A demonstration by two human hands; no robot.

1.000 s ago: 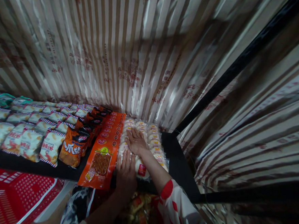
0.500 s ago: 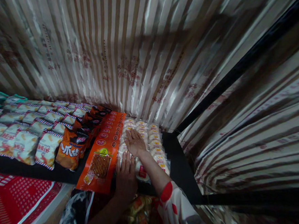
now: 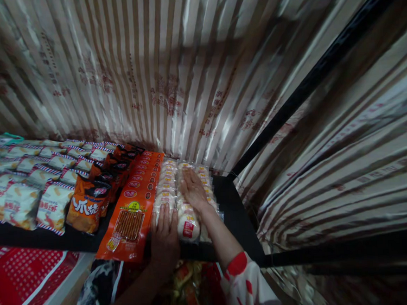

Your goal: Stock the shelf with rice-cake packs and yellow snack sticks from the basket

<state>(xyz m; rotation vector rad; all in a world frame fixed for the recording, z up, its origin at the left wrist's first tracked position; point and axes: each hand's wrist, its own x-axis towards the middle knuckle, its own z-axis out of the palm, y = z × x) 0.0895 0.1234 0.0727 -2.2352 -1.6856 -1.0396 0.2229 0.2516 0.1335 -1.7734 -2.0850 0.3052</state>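
Rows of clear packs of round white buns point(image 3: 167, 183) lie on a black shelf point(image 3: 233, 206) near its right end. My right hand point(image 3: 194, 189) rests flat, fingers apart, on the right-hand rows. My left hand point(image 3: 164, 234) lies flat on the front end of the left row, beside a front bun with a red label point(image 3: 188, 226). Neither hand grips anything. A line of orange packs of brown sticks point(image 3: 130, 222) lies just left of the buns.
Dark orange snack bags point(image 3: 88, 204) and several white bags with red-blue edging point(image 3: 50, 205) fill the shelf to the left. A shiny striped curtain point(image 3: 170, 71) backs the shelf. More packs point(image 3: 187, 288) sit below the shelf's front edge. A red printed sheet point(image 3: 20, 277) lies at the lower left.
My right hand has slid rightwards across the bun rows, uncovering the middle row. My left hand stays at the front. The view has shifted slightly.
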